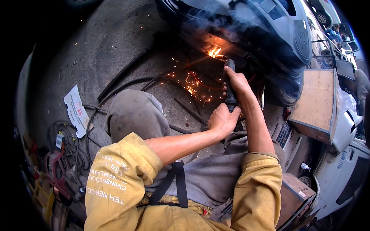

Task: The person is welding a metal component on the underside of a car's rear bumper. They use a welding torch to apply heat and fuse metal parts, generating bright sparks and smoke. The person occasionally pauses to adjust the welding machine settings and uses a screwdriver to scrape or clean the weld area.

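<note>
A: In which position is the right hand (pixel 239 82) shown?
B: It is wrapped around the upper part of the black tool (pixel 230 92), the thumb near the top end and fingertips visible along the left side.
A: And the left hand (pixel 223 120)?
B: Its grip is narrow, closed about the tool's lower end, below the right hand. Some of its fingers are hidden, so their exact curl cannot be told.
A: Where is the tool?
B: Ahead of the person's bent knee (pixel 133 115) and to its right, its upper end near the bright flame (pixel 214 51) at the edge of the car part (pixel 254 38).
A: What surrounds it?
B: Smoke (pixel 244 15) hangs above; sparks (pixel 190 82) scatter over the floor (pixel 127 30) to the left, where a white sheet (pixel 77 111) also lies.
</note>
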Tool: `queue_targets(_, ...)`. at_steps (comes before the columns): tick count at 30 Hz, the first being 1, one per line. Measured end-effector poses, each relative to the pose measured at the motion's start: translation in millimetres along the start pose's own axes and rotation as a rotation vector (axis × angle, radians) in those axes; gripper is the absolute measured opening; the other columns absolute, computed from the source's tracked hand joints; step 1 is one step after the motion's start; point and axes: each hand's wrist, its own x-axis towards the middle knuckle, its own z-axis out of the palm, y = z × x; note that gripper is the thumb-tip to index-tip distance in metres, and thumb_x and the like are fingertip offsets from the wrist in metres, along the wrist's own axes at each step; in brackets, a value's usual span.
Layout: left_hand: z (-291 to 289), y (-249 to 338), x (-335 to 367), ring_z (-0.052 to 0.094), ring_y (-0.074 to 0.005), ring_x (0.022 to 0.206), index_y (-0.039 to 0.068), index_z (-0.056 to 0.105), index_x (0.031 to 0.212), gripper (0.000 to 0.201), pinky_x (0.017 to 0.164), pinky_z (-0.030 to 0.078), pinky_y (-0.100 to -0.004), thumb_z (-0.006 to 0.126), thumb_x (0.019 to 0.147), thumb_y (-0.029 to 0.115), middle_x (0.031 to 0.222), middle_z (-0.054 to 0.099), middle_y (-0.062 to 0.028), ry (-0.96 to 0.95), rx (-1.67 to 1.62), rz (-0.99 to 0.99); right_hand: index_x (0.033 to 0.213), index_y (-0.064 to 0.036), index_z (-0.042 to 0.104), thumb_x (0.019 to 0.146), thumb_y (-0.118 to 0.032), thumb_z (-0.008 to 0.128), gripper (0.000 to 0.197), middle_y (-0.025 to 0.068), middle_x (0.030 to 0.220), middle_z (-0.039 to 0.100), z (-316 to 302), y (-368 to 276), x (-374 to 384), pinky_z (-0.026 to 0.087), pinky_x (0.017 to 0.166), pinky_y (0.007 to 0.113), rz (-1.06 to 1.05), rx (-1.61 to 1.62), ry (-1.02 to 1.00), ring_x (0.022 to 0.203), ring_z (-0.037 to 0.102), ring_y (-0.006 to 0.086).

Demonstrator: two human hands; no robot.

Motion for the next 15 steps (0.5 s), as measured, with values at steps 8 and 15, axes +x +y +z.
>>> queue_targets(8, -3.9, 4.7, -2.9, 0.068, -0.0369, 0.083, -0.009, 0.061, 0.091, 0.051, 0.076, 0.049, -0.0453, 0.06, 0.088, 0.042, 0.083, 0.067, -0.0258, -0.002, -0.006, -0.011, 0.095, 0.0038, 0.054, 0.094, -0.04, 0.061, 0.045, 0.0089, 0.073, 0.056, 1.2, 0.5, 0.5, 0.054, 0.045, 0.034, 0.003, -0.003, -0.005, 0.054, 0.058, 0.0175)
queue_targets(15, -5.6, 6.7, -4.1, 0.068, -0.037, 0.084, -0.009, 0.061, 0.092, 0.052, 0.077, 0.049, -0.0453, 0.06, 0.089, 0.042, 0.084, 0.068, -0.026, 0.0, 0.009, -0.01, 0.099, 0.0039, 0.053, 0.094, -0.041, 0.061, 0.046, 0.0092, 0.074, 0.056, 1.3, -0.6, 1.0, 0.054, 0.046, 0.034, 0.02, -0.01, -0.016, 0.056, 0.059, 0.0177)
